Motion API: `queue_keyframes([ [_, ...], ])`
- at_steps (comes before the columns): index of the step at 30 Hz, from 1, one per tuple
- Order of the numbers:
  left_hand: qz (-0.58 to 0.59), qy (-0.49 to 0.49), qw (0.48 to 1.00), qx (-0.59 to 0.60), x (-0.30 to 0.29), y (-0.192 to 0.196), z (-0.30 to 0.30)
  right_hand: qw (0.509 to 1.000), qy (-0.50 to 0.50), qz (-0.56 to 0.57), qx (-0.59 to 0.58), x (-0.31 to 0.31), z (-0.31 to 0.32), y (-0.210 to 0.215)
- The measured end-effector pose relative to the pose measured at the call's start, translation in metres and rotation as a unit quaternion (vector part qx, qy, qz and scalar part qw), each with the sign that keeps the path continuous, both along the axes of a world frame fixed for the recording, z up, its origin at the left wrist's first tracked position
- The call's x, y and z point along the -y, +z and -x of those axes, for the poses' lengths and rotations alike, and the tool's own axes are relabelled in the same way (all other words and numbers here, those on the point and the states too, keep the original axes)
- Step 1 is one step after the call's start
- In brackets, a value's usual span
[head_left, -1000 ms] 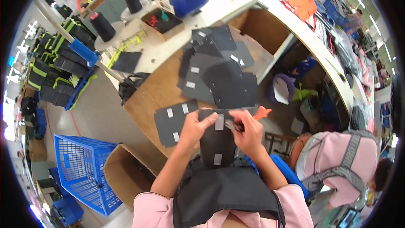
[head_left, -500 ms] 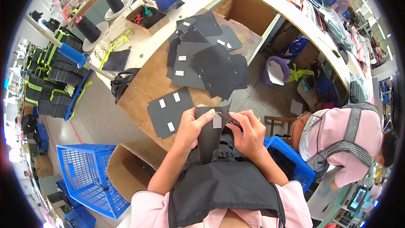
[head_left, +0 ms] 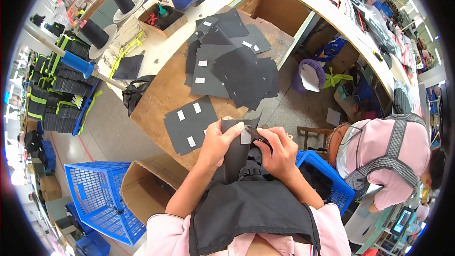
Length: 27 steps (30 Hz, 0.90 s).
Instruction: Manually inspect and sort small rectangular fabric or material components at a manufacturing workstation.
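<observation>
My left hand (head_left: 213, 146) grips a dark grey fabric piece (head_left: 233, 159) in front of my apron, thumb pressed on top beside a pale rectangular patch (head_left: 245, 137). In my right hand (head_left: 279, 155) is a pair of black thread snips (head_left: 258, 136), with its tip at the upper edge of that patch. Whether the blades touch a thread is too small to tell. Just beyond my left hand, a flat dark piece with white patches (head_left: 182, 130) lies on the wooden board (head_left: 154, 102). Farther off on the board is an overlapping pile of similar dark pieces (head_left: 246, 73).
A cardboard box (head_left: 135, 185) and a blue crate (head_left: 90, 204) stand at the left; another blue crate (head_left: 343, 192) is by my right elbow. A person in pink (head_left: 379, 149) bends over at the right. A purple basket (head_left: 299, 83) sits beneath the white table (head_left: 367, 42).
The snips have swung slightly, and more of their black body shows beside the patch. Both hands stay near the same spot, still holding the fabric and the snips.
</observation>
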<state>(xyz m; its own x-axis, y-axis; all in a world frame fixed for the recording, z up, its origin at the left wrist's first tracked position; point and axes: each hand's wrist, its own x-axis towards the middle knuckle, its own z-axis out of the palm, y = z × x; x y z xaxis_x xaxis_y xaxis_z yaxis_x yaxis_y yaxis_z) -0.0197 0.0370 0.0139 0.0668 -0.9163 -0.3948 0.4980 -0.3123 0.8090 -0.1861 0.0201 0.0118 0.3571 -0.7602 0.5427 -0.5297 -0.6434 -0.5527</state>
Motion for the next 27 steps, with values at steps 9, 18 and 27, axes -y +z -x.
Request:
queue_keyframes([
  [9, -0.011, -0.003, 1.000, 0.018, 0.005, -0.006, -0.002, 1.000, 0.003, -0.007, 0.008, 0.005, -0.001, -0.003],
  [18, 0.006, -0.072, 0.997, 0.028, 0.011, 0.000, -0.008, 0.909, 0.044, -0.380, 0.164, 0.040, 0.009, 0.011],
  [27, 0.006, -0.083, 0.996, 0.036, 0.014, -0.023, -0.005, 0.889, 0.174, -0.422, 0.044, 0.057, 0.022, -0.001],
])
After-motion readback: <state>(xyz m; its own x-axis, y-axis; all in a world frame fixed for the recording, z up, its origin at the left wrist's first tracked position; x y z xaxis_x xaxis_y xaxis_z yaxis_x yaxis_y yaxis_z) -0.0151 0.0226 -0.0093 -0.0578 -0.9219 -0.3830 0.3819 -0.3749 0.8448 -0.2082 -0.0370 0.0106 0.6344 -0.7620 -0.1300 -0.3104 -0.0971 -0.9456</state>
